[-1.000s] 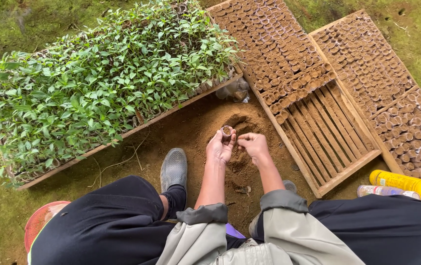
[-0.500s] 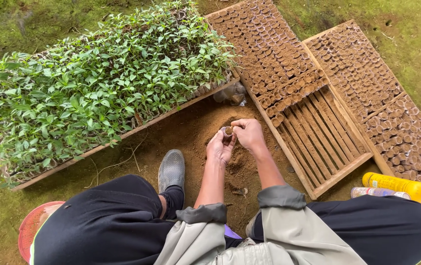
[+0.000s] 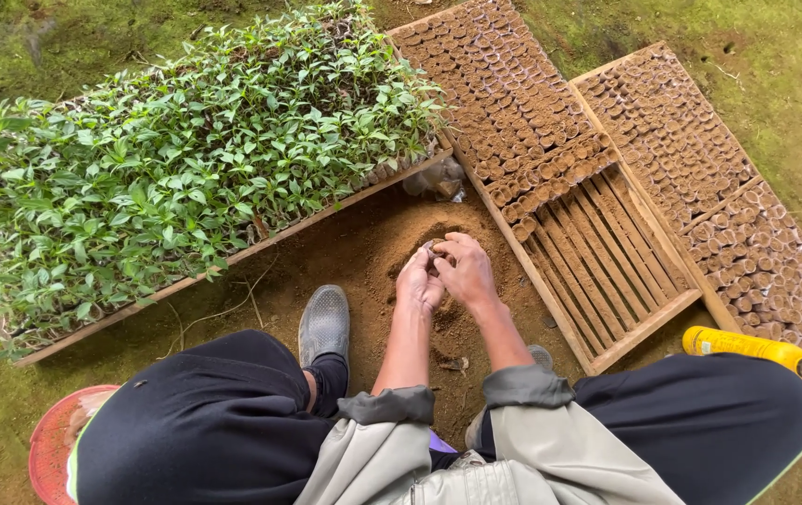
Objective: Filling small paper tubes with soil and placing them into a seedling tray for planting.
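Observation:
My left hand [image 3: 419, 281] and my right hand [image 3: 465, 269] meet over a mound of brown soil [image 3: 420, 238] on the ground. Between them they hold a small soil-filled pot [image 3: 432, 249], mostly hidden by the fingers. My right hand curls over its top and my left hand cups it from the left. A wooden tray [image 3: 597, 234] partly filled with rows of small soil pots lies just right of my hands, its near half bare slats.
A wooden tray of green seedlings [image 3: 177, 178] lies to the left. A second tray of soil pots [image 3: 728, 196] sits at far right. A yellow bottle [image 3: 747, 346] lies by my right knee. My grey shoe [image 3: 324, 323] and a red basin [image 3: 50, 444] are nearby.
My hands have stayed together over the soil mound with the small pot. My right hand has closed further over the pot's top. The view shifted slightly.

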